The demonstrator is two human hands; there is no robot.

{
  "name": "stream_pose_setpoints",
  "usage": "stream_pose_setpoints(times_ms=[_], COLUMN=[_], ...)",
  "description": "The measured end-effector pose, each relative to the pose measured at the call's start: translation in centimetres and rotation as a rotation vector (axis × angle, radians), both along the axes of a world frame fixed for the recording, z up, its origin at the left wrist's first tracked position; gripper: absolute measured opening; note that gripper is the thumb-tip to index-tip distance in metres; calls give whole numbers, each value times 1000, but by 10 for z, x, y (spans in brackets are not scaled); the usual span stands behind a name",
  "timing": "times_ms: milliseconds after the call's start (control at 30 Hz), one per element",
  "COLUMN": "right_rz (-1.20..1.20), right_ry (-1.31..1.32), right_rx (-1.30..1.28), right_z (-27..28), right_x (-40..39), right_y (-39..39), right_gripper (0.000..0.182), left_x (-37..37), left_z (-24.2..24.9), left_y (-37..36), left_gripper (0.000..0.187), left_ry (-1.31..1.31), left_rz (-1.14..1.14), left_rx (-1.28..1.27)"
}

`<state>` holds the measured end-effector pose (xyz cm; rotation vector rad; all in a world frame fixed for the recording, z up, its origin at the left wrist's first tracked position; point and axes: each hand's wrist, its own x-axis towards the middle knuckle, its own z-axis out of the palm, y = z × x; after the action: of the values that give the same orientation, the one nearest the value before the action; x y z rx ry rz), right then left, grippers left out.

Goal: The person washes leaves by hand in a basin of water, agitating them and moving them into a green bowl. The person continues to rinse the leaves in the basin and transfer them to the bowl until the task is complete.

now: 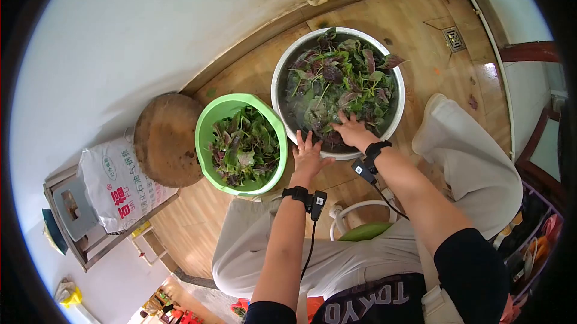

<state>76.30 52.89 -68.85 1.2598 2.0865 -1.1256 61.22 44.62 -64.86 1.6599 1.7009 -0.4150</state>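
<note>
A round metal basin on the floor holds water and a heap of purple-and-green leafy greens. My right hand reaches over the near rim, fingers spread and touching the leaves at the basin's near side. At the near-left rim is my left hand, its fingers apart and the tips just over the edge; nothing shows in its grip. To the left, a light green plastic basket contains more of the same greens. Both wrists wear black straps with small devices and cables.
A round wooden board leans near the wall beside a white printed bag on a metal-framed stand. A floor drain lies at the upper right. My knees flank the basin, with a green-seated stool below me.
</note>
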Motion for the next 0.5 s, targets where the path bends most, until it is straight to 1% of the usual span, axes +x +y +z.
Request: stream_pose_setpoints(times_ms=[33,100,133,167,233,267,300,367,400,433,500], right_rz=[2,333,315,314,224,79,81,-133,-152,-147,-30], right_ry=[3,-72,8,7,112,196,195,180,87,86,-91], right_rx=[-1,20,94,93,43,109,108,182,149,148,233], right_z=[-4,-6,-6,-9,-16,-16,-15,-7,0,-1,-15], right_x=[-3,-6,-3,-2,-1,2,6,17,19,23,38], right_y=[-4,-11,-14,-12,-2,1,4,13,18,17,13], right_gripper=[46,38,31,31,26,22,22,25,34,34,42], left_x=[0,0,0,1,2,3,3,3,3,3,3], left_z=[-2,-3,-3,-1,3,5,4,4,4,4,3], left_y=[0,0,0,1,4,5,5,4,4,4,3], left_gripper=[73,73,73,73,73,72,72,72,72,73,73], left_ry=[9,20,17,14,11,11,9,9,9,7,4], left_rz=[-3,-5,1,6,14,23,25,28,33,36,37], left_rx=[-2,-8,-10,-12,-29,-46,-47,-38,-38,-35,-31])
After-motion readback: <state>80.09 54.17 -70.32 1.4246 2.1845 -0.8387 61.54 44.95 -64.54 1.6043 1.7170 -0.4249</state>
